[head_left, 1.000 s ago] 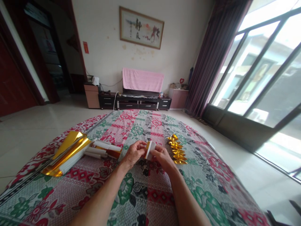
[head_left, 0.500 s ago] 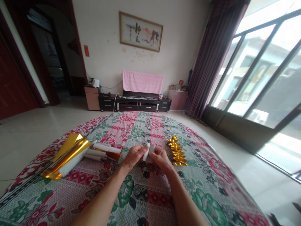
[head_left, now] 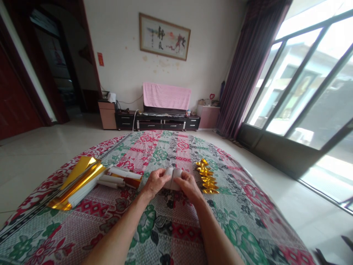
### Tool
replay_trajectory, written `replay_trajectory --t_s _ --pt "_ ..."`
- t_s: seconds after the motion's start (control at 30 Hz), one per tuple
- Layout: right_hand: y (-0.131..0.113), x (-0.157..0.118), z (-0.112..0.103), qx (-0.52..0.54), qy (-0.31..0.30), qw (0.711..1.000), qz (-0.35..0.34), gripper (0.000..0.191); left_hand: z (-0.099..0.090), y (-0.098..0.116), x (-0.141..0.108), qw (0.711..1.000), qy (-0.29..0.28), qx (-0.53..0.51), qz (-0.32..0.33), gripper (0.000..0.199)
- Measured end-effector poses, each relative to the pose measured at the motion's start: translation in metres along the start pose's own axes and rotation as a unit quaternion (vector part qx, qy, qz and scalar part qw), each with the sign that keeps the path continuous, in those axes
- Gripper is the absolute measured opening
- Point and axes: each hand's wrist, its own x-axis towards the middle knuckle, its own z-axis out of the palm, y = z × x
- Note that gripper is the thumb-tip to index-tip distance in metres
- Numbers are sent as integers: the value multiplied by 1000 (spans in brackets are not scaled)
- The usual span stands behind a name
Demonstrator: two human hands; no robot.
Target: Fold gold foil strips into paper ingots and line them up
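A wide stretch of the tablecloth (head_left: 161, 147) is being left open beyond the hands, toward the far edge. On the right, the way is being narrowed by a close row of gold pieces (head_left: 207, 177), which is being passed by only a small gap beside the right hand (head_left: 189, 185); past the row, open cloth is being offered up to the right edge. On the left, sideways passage is being blocked by the paper rolls (head_left: 117, 178) near the left hand (head_left: 157, 181), and farther out by the gold sheets (head_left: 82, 182). The near side is being crossed by both forearms, between which a widening strip of cloth is being left open.
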Motion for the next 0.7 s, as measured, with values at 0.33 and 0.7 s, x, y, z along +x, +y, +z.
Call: replay_trajectory --t_s 0.33,0.7 --pt "-6 -2 2 73 -7 997 12 31 -2 -7 6 999 17 3 43 30" --pt "-6 -2 1 52 45 997 33 54 1 -1 0 997 -14 47 59 34"
